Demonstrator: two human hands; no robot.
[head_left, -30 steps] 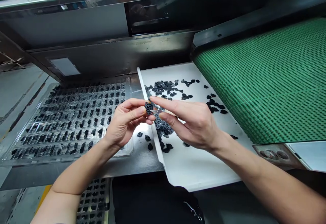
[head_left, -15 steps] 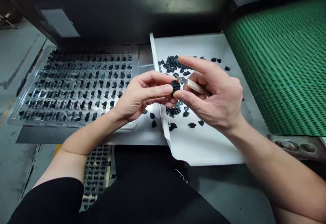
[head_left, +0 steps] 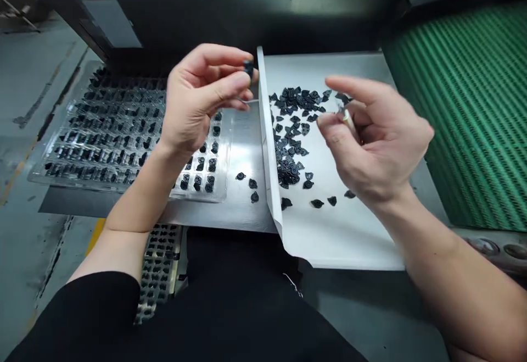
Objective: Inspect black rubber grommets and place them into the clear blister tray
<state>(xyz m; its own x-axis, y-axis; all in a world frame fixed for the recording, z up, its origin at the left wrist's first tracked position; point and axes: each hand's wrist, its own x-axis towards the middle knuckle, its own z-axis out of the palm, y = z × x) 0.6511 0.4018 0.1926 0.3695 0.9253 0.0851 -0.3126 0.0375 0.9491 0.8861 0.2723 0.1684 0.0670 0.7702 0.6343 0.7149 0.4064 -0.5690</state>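
Observation:
Between the thumb and index fingertip of my left hand (head_left: 197, 95) is a small black part (head_left: 248, 67), raised above the back of the clear tray (head_left: 228, 153). Filled pockets of similar black parts run across that tray in rows. My right hand (head_left: 374, 131), over the white sheet (head_left: 337, 241), keeps a small knife (head_left: 349, 121) with a cream handle in its curled fingers. Its index finger is stretched out, away from the thumb, and most of the handle is hidden. Several loose black parts (head_left: 290, 170) lie in a pile on the white sheet.
The white sheet's raised left edge (head_left: 268, 148) divides it from the metal table (head_left: 242, 213), where a few black parts lie. A green mesh belt (head_left: 486, 120) is on the right. Below the table stands another filled tray (head_left: 158, 263). A dark metal panel (head_left: 247, 16) rises behind.
My hands have separated. The left has lifted the black part up and leftwards toward the tray; the right has moved right with the knife. The view has shifted slightly.

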